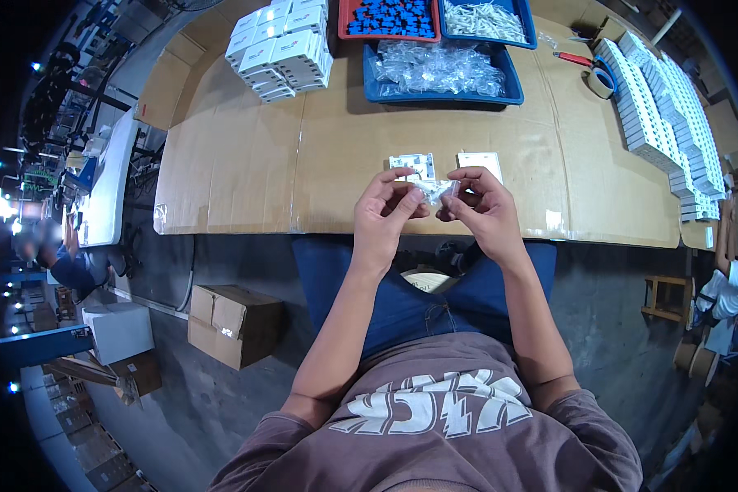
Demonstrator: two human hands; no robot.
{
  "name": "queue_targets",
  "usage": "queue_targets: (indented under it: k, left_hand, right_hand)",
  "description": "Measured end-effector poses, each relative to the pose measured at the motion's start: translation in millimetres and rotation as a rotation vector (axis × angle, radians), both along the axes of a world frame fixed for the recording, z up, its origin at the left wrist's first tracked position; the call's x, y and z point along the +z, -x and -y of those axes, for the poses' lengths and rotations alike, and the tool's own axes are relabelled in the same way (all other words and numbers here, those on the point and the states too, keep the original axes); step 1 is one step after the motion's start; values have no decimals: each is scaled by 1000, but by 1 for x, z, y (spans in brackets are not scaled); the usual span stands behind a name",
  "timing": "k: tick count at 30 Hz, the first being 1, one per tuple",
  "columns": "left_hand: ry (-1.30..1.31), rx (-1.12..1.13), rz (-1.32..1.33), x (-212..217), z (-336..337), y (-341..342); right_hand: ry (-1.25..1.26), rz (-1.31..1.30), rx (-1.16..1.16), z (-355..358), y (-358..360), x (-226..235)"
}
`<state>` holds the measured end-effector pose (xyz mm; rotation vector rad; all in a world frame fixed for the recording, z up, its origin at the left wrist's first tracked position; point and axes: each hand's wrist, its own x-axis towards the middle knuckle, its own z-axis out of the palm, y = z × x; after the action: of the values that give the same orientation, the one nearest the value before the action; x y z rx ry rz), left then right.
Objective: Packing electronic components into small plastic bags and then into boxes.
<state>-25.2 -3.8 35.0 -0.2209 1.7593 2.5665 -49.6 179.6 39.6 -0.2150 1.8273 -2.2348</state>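
My left hand point(388, 211) and my right hand point(482, 209) meet above the near edge of a cardboard-covered table point(246, 156). Together they pinch a small clear plastic bag point(436, 190) between thumbs and fingers. Just beyond the hands, two small white flat parts lie on the cardboard: one with darker details point(412, 165) and a plain one point(480, 161).
At the far side stand a blue bin of clear bags point(443, 72), a red bin of blue parts point(389, 18), a blue bin of white parts point(488, 20) and stacked white boxes point(283, 49). Rows of white boxes point(664, 107) and a tape roll point(603, 80) are on the right. Cardboard cartons point(234, 324) sit on the floor at left.
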Motion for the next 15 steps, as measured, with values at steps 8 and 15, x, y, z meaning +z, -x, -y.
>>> queue_targets:
  k: [8, 15]
  left_hand:
    - [-20, 10, -2, -21, 5, 1]
    - [148, -2, -126, -7, 5, 0]
  right_hand:
    - [-1, 61, -28, -3, 0, 3]
    - [-17, 30, -2, -5, 3, -9]
